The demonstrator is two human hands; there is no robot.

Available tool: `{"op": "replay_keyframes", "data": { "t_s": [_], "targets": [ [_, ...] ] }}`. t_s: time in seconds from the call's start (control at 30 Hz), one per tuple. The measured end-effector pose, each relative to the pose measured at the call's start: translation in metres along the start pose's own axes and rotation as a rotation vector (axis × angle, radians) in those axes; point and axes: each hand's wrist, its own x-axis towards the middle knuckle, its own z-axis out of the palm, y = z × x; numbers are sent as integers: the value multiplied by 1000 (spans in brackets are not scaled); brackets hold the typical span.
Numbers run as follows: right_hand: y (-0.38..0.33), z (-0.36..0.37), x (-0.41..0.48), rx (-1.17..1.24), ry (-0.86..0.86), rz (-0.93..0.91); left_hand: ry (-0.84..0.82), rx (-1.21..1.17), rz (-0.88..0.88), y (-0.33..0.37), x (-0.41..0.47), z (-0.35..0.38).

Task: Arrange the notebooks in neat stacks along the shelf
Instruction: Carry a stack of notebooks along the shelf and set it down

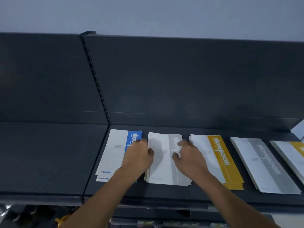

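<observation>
Five piles of notebooks are laid flat in a row on the dark shelf [49, 153], starting just right of the slotted post [97, 79] and running towards the shelf's right edge. From the left are seen the blue pile [113, 150], the grey pile [162, 162], the yellow pile [213, 153], a second grey pile [261, 163] and a second yellow pile [292, 150], the last cut off by the frame. The grey pile is gripped from both sides. The left hand [139, 155] is curled at its left edge, thumb on the cover, and lies partly over the blue pile. The right hand [189, 155] is curled at its right edge, thumb on the cover, fingers in the gap beside the yellow pile. The notebooks in the three left piles are slightly offset at the front.
</observation>
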Motion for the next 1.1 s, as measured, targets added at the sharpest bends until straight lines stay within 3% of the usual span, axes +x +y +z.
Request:
{"op": "replay_keyframes", "data": {
  "t_s": [0.27, 0.5, 0.73, 1.1],
  "targets": [
    [-52, 16, -20, 18, -143, -212, 19, -22, -30, -34, -46, -34],
    [-137, 34, -42, 40, -228, -442, 151, -3, -193, -103, -99, -92],
    [-259, 66, -69, 41, -260, -675, 260, 7, -309, -196, -150, -153],
    [-486, 165, -152, 37, -354, -901, 326, 76, -470, -405, -248, -251]
  ]
}}
